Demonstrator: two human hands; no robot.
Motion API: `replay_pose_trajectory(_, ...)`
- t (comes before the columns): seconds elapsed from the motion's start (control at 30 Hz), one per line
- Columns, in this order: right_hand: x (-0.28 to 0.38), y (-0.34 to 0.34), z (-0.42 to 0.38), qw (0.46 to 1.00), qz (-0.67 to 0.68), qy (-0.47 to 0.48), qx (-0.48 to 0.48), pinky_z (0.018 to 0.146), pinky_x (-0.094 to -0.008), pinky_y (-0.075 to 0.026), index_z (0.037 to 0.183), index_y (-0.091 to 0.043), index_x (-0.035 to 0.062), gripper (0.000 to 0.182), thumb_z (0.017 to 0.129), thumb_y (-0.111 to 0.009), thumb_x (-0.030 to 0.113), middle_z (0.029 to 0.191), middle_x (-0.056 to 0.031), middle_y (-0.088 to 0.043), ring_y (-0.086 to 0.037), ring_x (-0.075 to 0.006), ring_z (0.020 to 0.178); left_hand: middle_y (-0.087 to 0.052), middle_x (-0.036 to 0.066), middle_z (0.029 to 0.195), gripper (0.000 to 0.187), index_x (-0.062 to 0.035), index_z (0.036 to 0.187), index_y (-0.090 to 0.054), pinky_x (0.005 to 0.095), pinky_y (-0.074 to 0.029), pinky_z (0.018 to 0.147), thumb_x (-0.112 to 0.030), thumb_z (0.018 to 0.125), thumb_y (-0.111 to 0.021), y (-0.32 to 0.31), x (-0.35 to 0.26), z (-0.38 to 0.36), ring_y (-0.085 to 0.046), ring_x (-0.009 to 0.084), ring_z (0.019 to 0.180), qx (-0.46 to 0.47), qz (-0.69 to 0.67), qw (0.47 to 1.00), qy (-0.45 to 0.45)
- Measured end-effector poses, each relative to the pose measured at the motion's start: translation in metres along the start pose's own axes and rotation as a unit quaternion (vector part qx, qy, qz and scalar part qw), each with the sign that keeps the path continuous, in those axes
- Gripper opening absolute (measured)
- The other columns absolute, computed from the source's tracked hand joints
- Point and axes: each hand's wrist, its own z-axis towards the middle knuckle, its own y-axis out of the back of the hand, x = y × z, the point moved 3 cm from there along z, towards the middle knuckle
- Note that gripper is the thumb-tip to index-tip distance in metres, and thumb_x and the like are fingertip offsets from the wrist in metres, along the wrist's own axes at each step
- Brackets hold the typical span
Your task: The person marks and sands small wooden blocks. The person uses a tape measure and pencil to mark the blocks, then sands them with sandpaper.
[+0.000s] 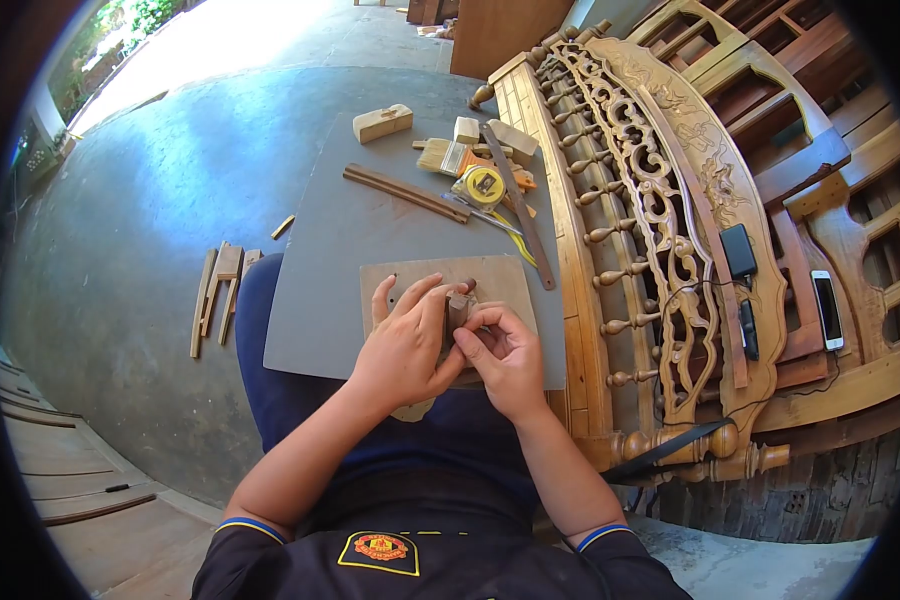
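A small dark brown wooden piece (458,311) is held between both hands, above a thin square board (515,283) on the grey work surface. My left hand (406,337) has its thumb and fingers round the left side of the piece, with one finger raised away from the others. On the right side, my right hand (500,358) pinches the piece near its lower end with thumb and forefinger. Its top end shows between the fingertips, and the rest is partly hidden by the fingers.
On the grey surface (310,250) lie a grooved wooden strip (407,194), a brush (444,157), a tape measure (482,186), a long flat metal tool (519,205) and wood blocks (382,123). Carved wooden furniture (660,200) stands right, holding a phone (827,309). Wood offcuts (222,290) lie on the floor left.
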Motion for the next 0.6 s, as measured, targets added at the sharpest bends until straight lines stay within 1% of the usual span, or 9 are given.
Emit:
replay_pose_trajectory(0.07, -0.0037, 0.0, 0.0006, 0.999, -0.02, 0.029, 0.007, 0.098, -0.0281, -0.057, 0.107, -0.063, -0.0001, 0.013, 0.1, -0.073, -0.002, 0.115, -0.0028, -0.059, -0.065, -0.0131, 0.112, -0.063, 0.009, 0.147, 0.054, 0.0015, 0.136, -0.051, 0.0626, -0.018, 0.125, -0.025, 0.092, -0.066, -0.0012, 0.0008, -0.0005, -0.05, 0.0357, 0.147, -0.002, -0.004, 1.0, 0.002)
replay_pose_trajectory(0.17, -0.0018, -0.0006, 0.0006, 1.0, 0.009, 0.001, 0.006, 0.097, -0.0283, -0.058, 0.109, -0.062, 0.0003, 0.014, 0.1, -0.073, -0.002, 0.114, -0.0025, -0.059, -0.065, -0.0132, 0.111, -0.063, 0.009, 0.147, 0.052, 0.0016, 0.135, -0.051, 0.0627, -0.018, 0.125, -0.025, 0.092, -0.065, -0.0004, 0.0007, -0.0006, -0.05, 0.036, 0.147, 0.002, -0.006, 1.0, 0.006)
replay_pose_trajectory(0.3, -0.0018, -0.0004, 0.0008, 1.0, 0.0, 0.002, 0.01, 0.096, -0.028, -0.058, 0.111, -0.06, 0.0012, 0.017, 0.1, -0.073, -0.002, 0.115, -0.0028, -0.059, -0.065, -0.0126, 0.111, -0.063, 0.01, 0.147, 0.05, 0.002, 0.134, -0.052, 0.0629, -0.019, 0.125, -0.023, 0.093, -0.065, -0.0005, 0.0013, -0.0006, -0.05, 0.0365, 0.147, 0.002, -0.005, 1.0, 0.004)
replay_pose_trajectory(0.5, -0.0052, 0.0031, 0.002, 1.0, -0.002, 0.013, -0.003, 0.098, -0.0276, -0.057, 0.116, -0.058, 0.0022, 0.02, 0.102, -0.071, -0.002, 0.118, -0.003, -0.06, -0.065, -0.0122, 0.111, -0.065, 0.013, 0.137, 0.056, 0.0006, 0.139, -0.052, 0.0624, -0.02, 0.124, -0.025, 0.092, -0.07, 0.0018, -0.0012, -0.0004, -0.051, 0.036, 0.145, -0.008, 0.004, 1.0, -0.001)
replay_pose_trajectory(0.57, -0.0075, 0.0048, 0.0038, 1.0, -0.002, 0.026, -0.01, 0.1, -0.0276, -0.057, 0.118, -0.057, 0.0022, 0.021, 0.102, -0.07, -0.002, 0.118, -0.0033, -0.061, -0.066, -0.0128, 0.112, -0.064, 0.012, 0.136, 0.058, -0.0024, 0.141, -0.053, 0.0631, -0.022, 0.123, -0.03, 0.093, -0.07, -0.0016, 0.0002, -0.0014, -0.053, 0.0344, 0.142, -0.014, 0.018, 1.0, 0.0)
replay_pose_trajectory(0.6, -0.007, 0.0045, 0.0042, 1.0, 0.001, 0.018, -0.013, 0.101, -0.028, -0.056, 0.119, -0.056, 0.0022, 0.022, 0.102, -0.07, -0.003, 0.118, -0.0037, -0.061, -0.066, -0.0133, 0.114, -0.064, 0.011, 0.135, 0.059, -0.0039, 0.143, -0.054, 0.0635, -0.023, 0.122, -0.032, 0.094, -0.07, -0.0024, 0.0005, -0.0016, -0.054, 0.0336, 0.141, -0.018, 0.025, 1.0, 0.001)
